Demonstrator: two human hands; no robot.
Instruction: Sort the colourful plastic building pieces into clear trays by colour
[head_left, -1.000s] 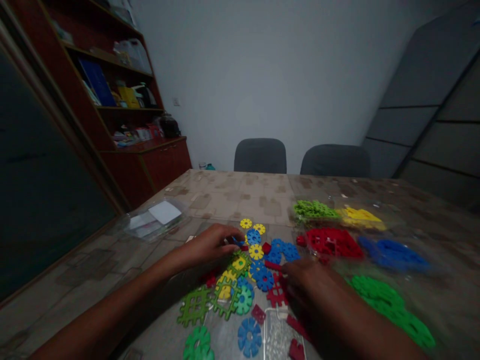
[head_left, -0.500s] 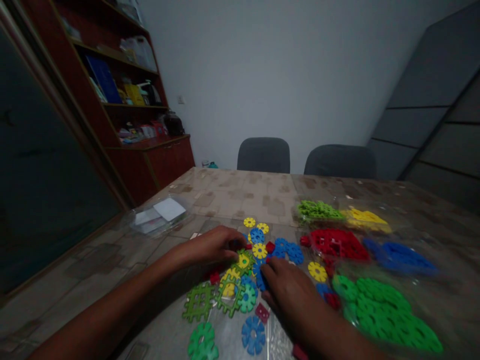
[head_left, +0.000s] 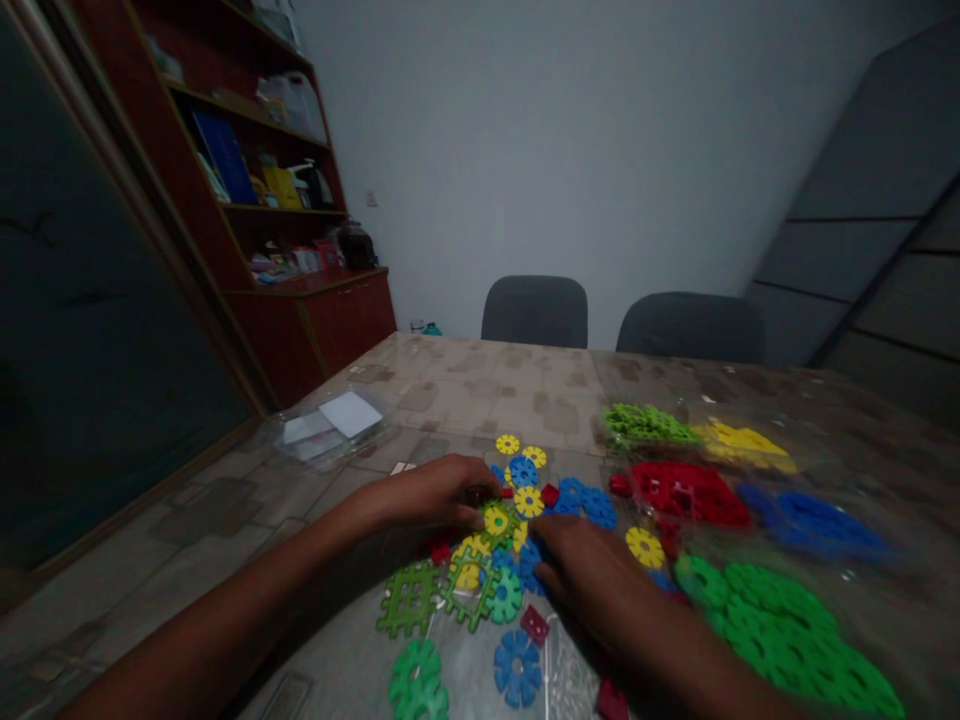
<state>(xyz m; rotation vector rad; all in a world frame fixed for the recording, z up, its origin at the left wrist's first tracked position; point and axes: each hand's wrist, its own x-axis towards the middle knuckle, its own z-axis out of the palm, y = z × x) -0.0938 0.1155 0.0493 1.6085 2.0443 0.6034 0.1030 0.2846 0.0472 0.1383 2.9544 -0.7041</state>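
Note:
My left hand reaches over the pile with bent fingers, thumb and fingertips at the edge of a green notched piece with a yellow centre. My right hand comes in from the other side, fingers closed at a yellow notched disc against that green piece. Its fingertips partly hide the disc. Below lie a green square lattice piece, a second green square with yellow inside, a teal disc and blue discs. Another yellow disc sits just beyond.
Clear bags of red, blue, green, lime and yellow pieces lie on the right. A plastic bag with white cards is at left. Two grey chairs stand behind the table.
My right hand has shifted slightly from the blue discs toward the green piece, and a yellow disc now shows at its fingertips. My left hand stays by the green piece. The view has shifted slightly.

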